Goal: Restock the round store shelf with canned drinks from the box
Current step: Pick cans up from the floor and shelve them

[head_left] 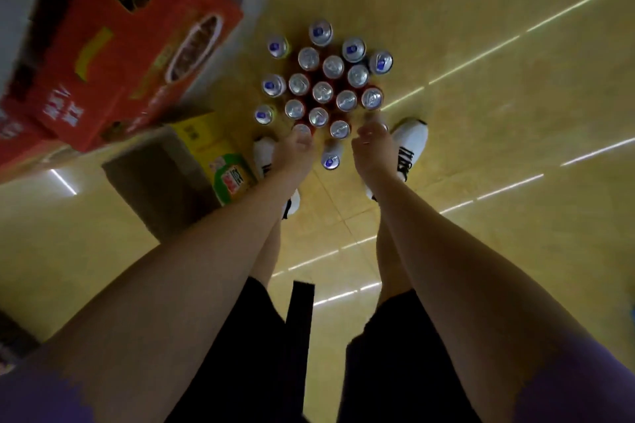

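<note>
Cans (323, 92) stand upright in a tight cluster on the tan floor (481, 45), long axes vertical, silver tops facing the camera. Left hand (296, 151) curls its grip around a can at the cluster's near edge; right hand (372, 141) likewise grips another. Red box (113, 45) sits left.

This looks like a shop floor. A cluster of canned drinks (324, 79) stands on glossy yellow tiles that mirror ceiling strip lights. Left of the cans lie stacked red printed cartons (113, 45), and nearer than those a yellow-green product box (220, 154), probably retail stock, though its print is blurred.
</note>
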Tool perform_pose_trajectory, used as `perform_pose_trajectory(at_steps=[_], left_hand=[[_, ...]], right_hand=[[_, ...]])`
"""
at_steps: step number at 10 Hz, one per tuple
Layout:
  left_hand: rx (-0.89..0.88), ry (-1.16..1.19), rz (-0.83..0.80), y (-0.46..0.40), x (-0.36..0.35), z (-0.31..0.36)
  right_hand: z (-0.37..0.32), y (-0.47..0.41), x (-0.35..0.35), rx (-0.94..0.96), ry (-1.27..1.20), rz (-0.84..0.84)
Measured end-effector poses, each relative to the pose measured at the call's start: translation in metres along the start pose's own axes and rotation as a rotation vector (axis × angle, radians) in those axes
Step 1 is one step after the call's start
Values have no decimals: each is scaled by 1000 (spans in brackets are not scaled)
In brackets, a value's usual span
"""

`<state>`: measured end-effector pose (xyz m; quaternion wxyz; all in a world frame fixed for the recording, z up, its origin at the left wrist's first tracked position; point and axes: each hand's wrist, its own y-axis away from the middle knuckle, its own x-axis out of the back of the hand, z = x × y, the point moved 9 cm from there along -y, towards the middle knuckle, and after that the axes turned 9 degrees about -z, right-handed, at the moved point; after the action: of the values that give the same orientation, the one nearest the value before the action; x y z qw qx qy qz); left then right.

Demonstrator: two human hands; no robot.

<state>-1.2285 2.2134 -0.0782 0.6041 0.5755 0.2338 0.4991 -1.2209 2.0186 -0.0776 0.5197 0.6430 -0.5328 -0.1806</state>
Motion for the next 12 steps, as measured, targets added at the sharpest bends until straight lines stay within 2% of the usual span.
perform_pose_trajectory(at_steps=[2,4,6,7,8,9,12], left_hand=[[134,170,-71,-118,-59,-78],[195,278,-44,-163,-84,-71],[268,344,-72,-209,-112,-69],[286,341,-37,-216,-117,-74],[257,397,-7,-211,-114,-77],[305,546,30,-206,-111,-89],[262,634,-72,-72,-71,-29]], right_hand=[[47,-75,-50,0,-9,-79],[79,-139,-84,-44,-36,-144],[103,-195,-115,-78,33,-241],[105,-205,-128,-76,59,-299],[105,-204,-127,-90,39,-274],[99,-187,-115,-52,62,-245],[13,-77,-43,132,229,-165]])
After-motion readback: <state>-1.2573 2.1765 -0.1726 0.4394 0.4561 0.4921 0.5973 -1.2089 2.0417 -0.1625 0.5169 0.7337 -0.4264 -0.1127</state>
